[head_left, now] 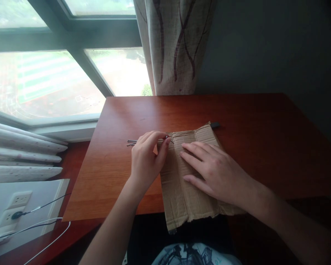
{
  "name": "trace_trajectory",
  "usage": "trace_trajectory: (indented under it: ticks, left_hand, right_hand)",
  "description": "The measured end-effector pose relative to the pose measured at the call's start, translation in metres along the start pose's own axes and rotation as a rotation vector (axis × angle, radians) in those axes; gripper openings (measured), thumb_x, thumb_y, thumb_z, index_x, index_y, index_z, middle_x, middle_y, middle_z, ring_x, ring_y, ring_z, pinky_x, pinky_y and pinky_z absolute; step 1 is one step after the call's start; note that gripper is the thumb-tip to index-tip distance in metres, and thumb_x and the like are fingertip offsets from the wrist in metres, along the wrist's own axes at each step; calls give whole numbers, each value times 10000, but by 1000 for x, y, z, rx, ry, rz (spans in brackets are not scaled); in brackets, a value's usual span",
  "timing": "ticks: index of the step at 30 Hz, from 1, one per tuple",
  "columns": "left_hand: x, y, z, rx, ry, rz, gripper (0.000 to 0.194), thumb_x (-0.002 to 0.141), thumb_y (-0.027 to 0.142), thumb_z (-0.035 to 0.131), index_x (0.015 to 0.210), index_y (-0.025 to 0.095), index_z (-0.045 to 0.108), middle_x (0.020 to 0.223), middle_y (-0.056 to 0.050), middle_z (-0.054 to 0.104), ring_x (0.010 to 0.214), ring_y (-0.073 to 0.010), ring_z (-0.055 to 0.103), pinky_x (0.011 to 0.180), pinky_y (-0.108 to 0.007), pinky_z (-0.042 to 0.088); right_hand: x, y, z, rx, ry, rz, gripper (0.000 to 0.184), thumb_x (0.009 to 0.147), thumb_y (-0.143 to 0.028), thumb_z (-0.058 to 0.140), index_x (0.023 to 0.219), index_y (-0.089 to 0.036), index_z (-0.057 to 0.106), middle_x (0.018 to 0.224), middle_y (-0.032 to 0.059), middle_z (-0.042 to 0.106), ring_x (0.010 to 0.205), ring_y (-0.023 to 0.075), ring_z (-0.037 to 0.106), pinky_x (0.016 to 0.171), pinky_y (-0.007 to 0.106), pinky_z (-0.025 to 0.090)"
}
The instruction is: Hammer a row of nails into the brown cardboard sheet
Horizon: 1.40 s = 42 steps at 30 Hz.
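Nail, pinched in left hand, slanting rightward over cardboard far-left corner; right hand, spread flat on cardboard, lies farther off.

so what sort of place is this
Probably a room in a home, perhaps a study: there's a table near a window, with a patterned curtain hanging alongside.

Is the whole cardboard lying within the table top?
No, the near end of the cardboard sticks out past the edge of the table.
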<state>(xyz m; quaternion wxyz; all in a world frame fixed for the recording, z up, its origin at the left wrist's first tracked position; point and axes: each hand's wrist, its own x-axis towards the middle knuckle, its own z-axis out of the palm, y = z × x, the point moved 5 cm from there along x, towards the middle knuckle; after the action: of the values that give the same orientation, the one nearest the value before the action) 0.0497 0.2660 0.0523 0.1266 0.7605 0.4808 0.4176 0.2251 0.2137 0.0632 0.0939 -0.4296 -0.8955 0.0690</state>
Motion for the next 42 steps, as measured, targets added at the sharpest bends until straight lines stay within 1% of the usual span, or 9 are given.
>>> trace_trajectory:
  ticks: [6, 9, 15, 20, 25, 31, 38, 40, 42]
  left_hand:
    - [16, -3, 12, 49, -70, 32, 168, 1007, 266, 565, 901, 201, 678, 890, -44, 767, 835, -198, 690, 776, -314, 489]
    - [17, -4, 17, 95, -104, 53, 160, 1002, 254, 567, 914, 206, 691, 906, -43, 778, 848, -210, 694, 789, -330, 471]
    - [16, -4, 19, 128, -103, 80, 163, 1007, 244, 564, 937, 206, 706, 921, -43, 783, 862, -215, 698, 801, -336, 459]
    - [18, 0, 22, 181, -125, 135, 149, 1002, 268, 587, 941, 218, 713, 908, -40, 787, 860, -221, 703, 827, -343, 461]
    - [18, -4, 25, 92, -106, 104, 88, 969, 238, 643, 941, 207, 721, 907, -28, 798, 825, -203, 715, 815, -334, 481]
    - [16, -12, 27, -16, -61, 47, 84, 956, 232, 660, 929, 205, 735, 917, -32, 801, 849, -196, 725, 803, -321, 513]
    - [14, -15, 30, -29, -102, 32, 103, 962, 247, 656, 923, 215, 745, 918, -35, 804, 864, -203, 730, 810, -339, 516]
    - [14, -16, 30, -40, -100, 24, 105, 963, 248, 654, 925, 215, 745, 922, -37, 805, 866, -204, 730, 817, -342, 521]
    - [14, -17, 30, -47, -99, 21, 108, 965, 251, 651, 926, 215, 746, 921, -37, 805, 865, -202, 729, 816, -342, 522]
  right_hand:
    - [0, 2, 2, 45, 21, 13, 424, 981, -343, 680, 1351, -135, 667, 1472, 171, 633, 1334, 365, 559, 1094, 564, 513]
    - [-1, 2, 3, 41, 18, 19, 449, 990, -351, 666, 1375, -118, 657, 1483, 173, 624, 1346, 369, 546, 1102, 564, 503]
    - [-2, 2, 5, 34, 13, 35, 473, 992, -358, 662, 1396, -113, 649, 1497, 164, 616, 1355, 373, 535, 1096, 551, 500]
    - [-3, 2, 5, 47, 19, 36, 483, 991, -349, 666, 1400, -95, 646, 1503, 176, 606, 1354, 374, 527, 1090, 561, 499]
    - [-3, 2, 7, 49, 20, 41, 483, 1003, -352, 648, 1413, -96, 641, 1508, 171, 599, 1368, 372, 513, 1108, 558, 483]
    - [-3, 1, 4, 41, 41, 37, 474, 993, -332, 662, 1397, -84, 647, 1493, 184, 607, 1350, 370, 527, 1100, 550, 493]
    - [-4, 1, 6, 75, 46, 42, 468, 1006, -342, 639, 1407, -101, 634, 1505, 180, 595, 1363, 369, 529, 1112, 559, 485]
    - [-7, 1, 1, 121, 86, 32, 457, 1021, -338, 616, 1408, -93, 623, 1498, 183, 599, 1376, 349, 528, 1142, 530, 469]
    - [-15, 7, -9, 181, 196, 47, 409, 1042, -318, 586, 1388, -104, 621, 1462, 175, 628, 1364, 307, 553, 1160, 478, 460]
